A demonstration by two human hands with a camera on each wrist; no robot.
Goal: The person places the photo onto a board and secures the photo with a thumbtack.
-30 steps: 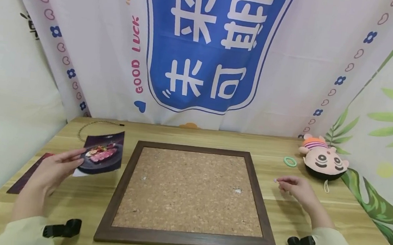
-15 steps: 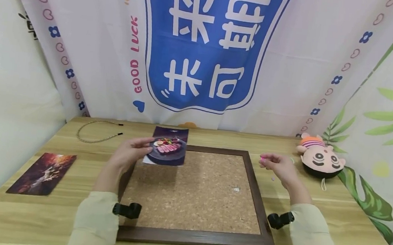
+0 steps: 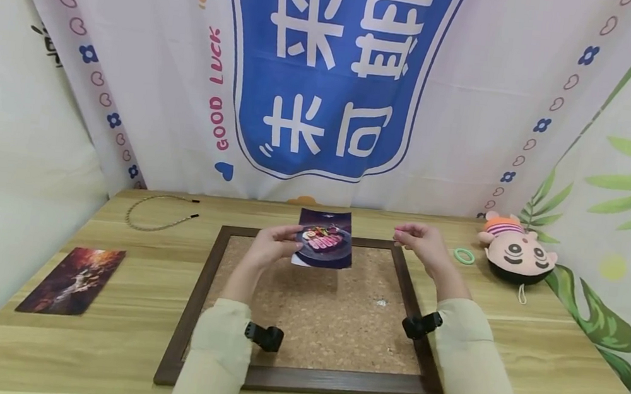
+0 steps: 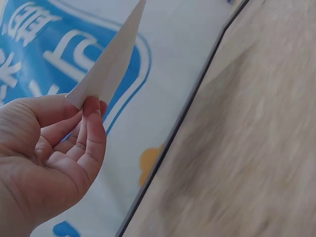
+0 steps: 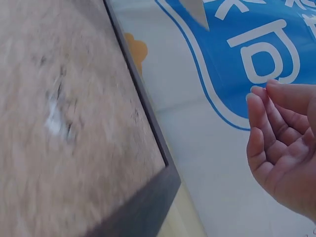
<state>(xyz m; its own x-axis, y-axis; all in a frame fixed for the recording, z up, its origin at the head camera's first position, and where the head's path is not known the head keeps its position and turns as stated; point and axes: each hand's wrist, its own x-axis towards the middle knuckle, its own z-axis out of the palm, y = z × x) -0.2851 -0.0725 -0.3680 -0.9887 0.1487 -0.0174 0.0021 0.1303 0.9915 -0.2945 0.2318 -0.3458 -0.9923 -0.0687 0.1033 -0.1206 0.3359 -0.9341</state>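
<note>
My left hand (image 3: 266, 250) pinches a photo print (image 3: 325, 241) of sliced meat on a dark plate, by its left edge. The print hangs over the back part of a cork board (image 3: 303, 323) with a dark wooden frame. In the left wrist view, the print's white back (image 4: 111, 64) shows, gripped between thumb and fingers. To the right, my right hand (image 3: 426, 247) is near the frame's back right corner. It pinches a tiny pink object (image 3: 398, 233) between thumb and fingertips; in the right wrist view the fingers mostly hide it, and its kind is unclear.
Another dark photo print (image 3: 72, 281) lies left of the board. Behind it is a thin cord (image 3: 137, 211) with black tips. A green ring (image 3: 464, 256) and a plush doll (image 3: 518, 254) sit at the right. A printed curtain (image 3: 449, 108) hangs behind the table.
My left hand has carried the print rightward from the table's left side to above the board. My right hand has moved left and back toward the board's corner, now with the pink object.
</note>
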